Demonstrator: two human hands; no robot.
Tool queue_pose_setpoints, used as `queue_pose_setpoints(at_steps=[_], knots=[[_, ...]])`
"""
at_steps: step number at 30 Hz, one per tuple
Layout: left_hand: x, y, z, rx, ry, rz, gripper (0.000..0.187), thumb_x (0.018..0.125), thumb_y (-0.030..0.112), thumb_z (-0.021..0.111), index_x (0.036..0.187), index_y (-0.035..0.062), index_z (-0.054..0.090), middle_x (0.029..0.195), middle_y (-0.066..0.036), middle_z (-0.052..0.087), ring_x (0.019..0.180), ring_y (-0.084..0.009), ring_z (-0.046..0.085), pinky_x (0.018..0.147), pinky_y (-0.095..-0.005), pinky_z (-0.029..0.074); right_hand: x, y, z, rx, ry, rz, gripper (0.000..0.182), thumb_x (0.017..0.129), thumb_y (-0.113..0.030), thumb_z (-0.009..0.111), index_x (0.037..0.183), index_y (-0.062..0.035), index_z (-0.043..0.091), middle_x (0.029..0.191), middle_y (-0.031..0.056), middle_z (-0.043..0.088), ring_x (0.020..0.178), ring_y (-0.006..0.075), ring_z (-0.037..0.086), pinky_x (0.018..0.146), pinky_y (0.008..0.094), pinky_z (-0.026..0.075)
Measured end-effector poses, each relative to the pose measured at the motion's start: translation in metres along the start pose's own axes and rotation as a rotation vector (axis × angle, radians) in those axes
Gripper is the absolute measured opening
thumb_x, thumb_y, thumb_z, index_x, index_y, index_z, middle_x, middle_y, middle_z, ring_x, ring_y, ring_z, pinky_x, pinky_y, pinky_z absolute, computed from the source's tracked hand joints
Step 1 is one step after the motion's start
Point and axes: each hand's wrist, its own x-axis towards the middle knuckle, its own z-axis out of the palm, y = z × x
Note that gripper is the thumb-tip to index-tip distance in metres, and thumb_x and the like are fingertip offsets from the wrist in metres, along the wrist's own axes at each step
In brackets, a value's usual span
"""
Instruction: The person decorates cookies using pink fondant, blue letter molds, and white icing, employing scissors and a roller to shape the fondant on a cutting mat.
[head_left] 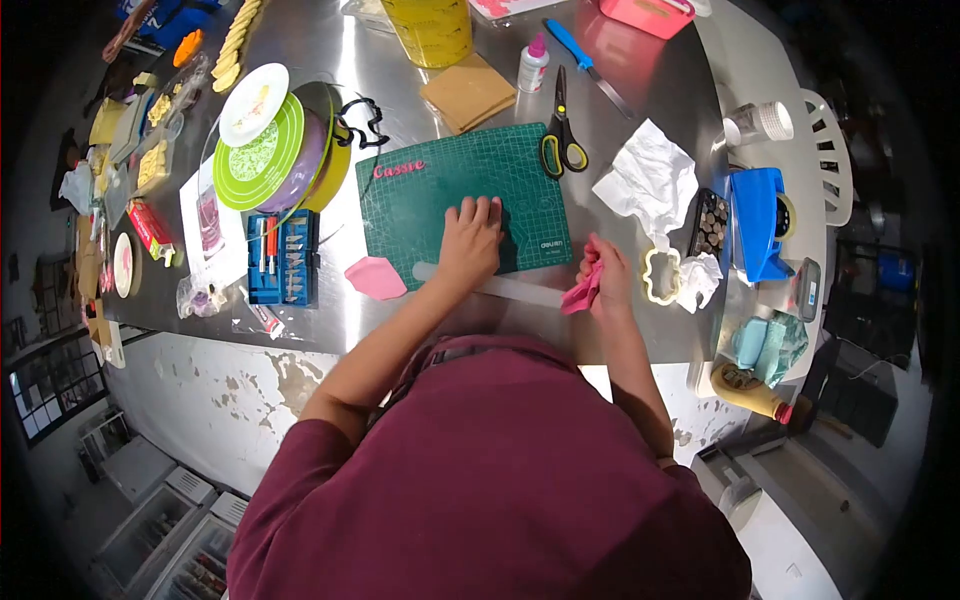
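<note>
- Head view: your left hand (470, 238) is set back-up on the green cutting mat (400, 225), fingers bent down to its surface. Its underside is hidden, so I cannot tell whether it grips anything. Weight there would probably keep the mat from sliding.
- Your right hand (607, 280) is closed around a dark pink pliable piece (580, 293), off the mat's near right corner. Part of the piece hangs below the fingers; the bunched grip suggests soft material, perhaps fondant.
- A translucent white roller (525, 291) lies along the mat's near edge, passing by your left wrist toward the pink piece. Presumably it sits there to be within reach; I cannot tell whether the right hand touches it.
- Pink "Cassie" lettering (399, 168) rests at the mat's far left corner, likely placed out of the hands' way.
- A paler pink flat piece (376, 278) lies at the near left corner, apart from both hands.
- Black-and-yellow scissors (562, 125) lie at the far right corner, handles toward you, which would suit an easy pick-up.
- A blue tool case (298, 262) lies open on your left, tools exposed, seemingly for ready access.
- A cream outline cutter (648, 275) lies beyond your right hand, beside crumpled white paper (648, 175).
</note>
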Motion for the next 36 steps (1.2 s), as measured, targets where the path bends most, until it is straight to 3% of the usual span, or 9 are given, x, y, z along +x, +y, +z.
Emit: queue_pose_setpoints(at_steps=[2, 5, 8, 11, 21, 27, 30, 33, 36], knots=[[0.01, -0.005, -0.003, 0.128, -0.051, 0.142, 0.043, 0.075, 0.023, 0.056, 0.112, 0.001, 0.05, 0.098, -0.01, 0.047, 0.094, -0.0246, 0.044, 0.072, -0.0372, 0.035, 0.001, -0.004, -0.012, 0.009, 0.03, -0.002, 0.016, 0.08, -0.017, 0.061, 0.074, -0.0056, 0.052, 0.061, 0.0007, 0.047, 0.047, 0.0089, 0.043, 0.042, 0.0237, 0.036], [0.028, -0.016, -0.009, 0.092, -0.06, 0.261, 0.03, 0.074, 0.02, 0.058, 0.101, 0.0087, 0.061, 0.096, -0.006, 0.051, 0.091, -0.0222, 0.046, 0.07, -0.0357, 0.035, 0.008, -0.005, -0.028, 0.083, 0.036, 0.04, 0.014, 0.079, -0.017, 0.06, 0.075, -0.0057, 0.053, 0.063, 0.001, 0.048, 0.05, 0.0104, 0.045, 0.045, 0.0257, 0.038], [0.025, -0.016, -0.013, -0.241, 0.028, 0.274, 0.011, 0.07, 0.017, 0.062, 0.079, 0.0128, 0.067, 0.084, -0.001, 0.054, 0.081, -0.019, 0.051, 0.068, -0.035, 0.035, 0.008, -0.01, -0.036, 0.143, -0.004, 0.1, 0.014, 0.079, -0.018, 0.059, 0.077, -0.0062, 0.053, 0.065, 0.001, 0.049, 0.054, 0.0106, 0.046, 0.047, 0.0246, 0.037], [0.003, 0.003, 0.0, -0.513, -0.018, 0.189, 0.002, 0.066, 0.016, 0.066, 0.068, 0.0155, 0.066, 0.074, 0.002, 0.055, 0.072, -0.0173, 0.053, 0.066, -0.0337, 0.035, 0.009, -0.01, -0.049, 0.123, -0.045, 0.124, 0.012, 0.079, -0.016, 0.058, 0.077, -0.0057, 0.053, 0.066, 0.0016, 0.05, 0.054, 0.0113, 0.047, 0.049, 0.0259, 0.038], [0.012, 0.015, 0.004, -0.361, -0.192, 0.537, 0.006, 0.062, 0.021, 0.066, 0.065, 0.0158, 0.065, 0.071, 0.002, 0.056, 0.069, -0.0184, 0.056, 0.064, -0.0337, 0.041, 0.002, -0.005, -0.071, 0.05, -0.111, 0.17, 0.006, 0.078, -0.011, 0.057, 0.078, -0.0059, 0.054, 0.066, 0.0017, 0.05, 0.054, 0.0112, 0.047, 0.049, 0.0256, 0.039], [0.022, 0.019, -0.005, -0.497, -0.462, 0.259, 0.008, 0.059, 0.018, 0.067, 0.065, 0.0129, 0.065, 0.069, -0.001, 0.058, 0.067, -0.0226, 0.058, 0.059, -0.0329, 0.045, -0.002, -0.004, -0.075, 0.028, -0.154, 0.153, 0.004, 0.079, -0.009, 0.057, 0.08, -0.0056, 0.054, 0.067, 0.0016, 0.05, 0.054, 0.0112, 0.047, 0.048, 0.0252, 0.038], [0.014, 0.03, 0.001, -0.556, -0.322, 0.202, 0.008, 0.062, 0.017, 0.067, 0.067, 0.0111, 0.065, 0.067, -0.004, 0.057, 0.065, -0.0243, 0.058, 0.056, -0.0337, 0.046, 0.0, -0.002, -0.078, 0.049, -0.191, 0.155, 0.004, 0.079, -0.008, 0.056, 0.082, -0.0048, 0.055, 0.067, 0.0021, 0.051, 0.056, 0.0122, 0.048, 0.051, 0.0252, 0.039], [0.003, 0.051, 0.007, -0.675, -0.089, 0.116, 0.009, 0.068, 0.015, 0.067, 0.073, 0.0079, 0.064, 0.066, -0.008, 0.057, 0.064, -0.0241, 0.058, 0.059, -0.0332, 0.046, 0.007, 0.001, -0.084, 0.16, -0.231, 0.176, 0.008, 0.079, -0.008, 0.056, 0.086, -0.0036, 0.055, 0.072, 0.0039, 0.054, 0.063, 0.0144, 0.051, 0.06, 0.0258, 0.043], [-0.001, 0.074, 0.002, -0.904, -0.002, -0.034, 0.011, 0.073, 0.014, 0.065, 0.079, 0.0052, 0.063, 0.069, -0.01, 0.059, 0.064, -0.0235, 0.058, 0.06, -0.0325, 0.046, 0.004, -0.002, -0.088, 0.352, -0.333, 0.209, 0.01, 0.081, -0.008, 0.056, 0.089, -0.0028, 0.056, 0.081, 0.0066, 0.058, 0.075, 0.0169, 0.054, 0.07, 0.0266, 0.045]])
